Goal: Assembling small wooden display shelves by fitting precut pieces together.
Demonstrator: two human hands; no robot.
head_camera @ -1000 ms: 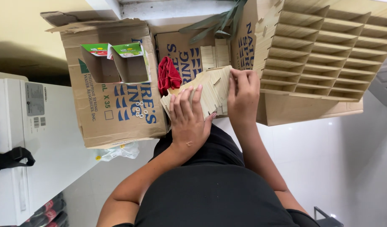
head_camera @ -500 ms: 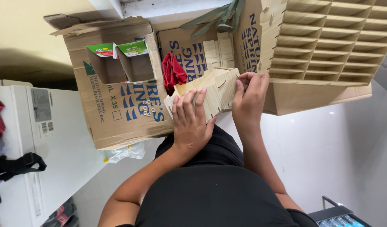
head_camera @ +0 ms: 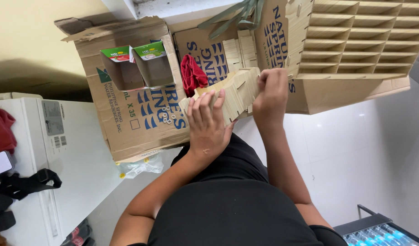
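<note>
Both hands (head_camera: 239, 111) on cardboard strips (head_camera: 232, 93)

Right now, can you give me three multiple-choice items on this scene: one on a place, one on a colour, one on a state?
1. Where is the cardboard grid?
A. upper right
B. lower left
C. on the white cabinet

2. What colour is the cloth behind the strips?
A. blue
B. red
C. yellow

3. How are the cardboard strips held?
A. lying untouched
B. by one hand
C. by both hands

Answers: 1 A, the grid fills the upper right. 2 B, it is red. 3 C, left hand and right hand both grip them.
</note>
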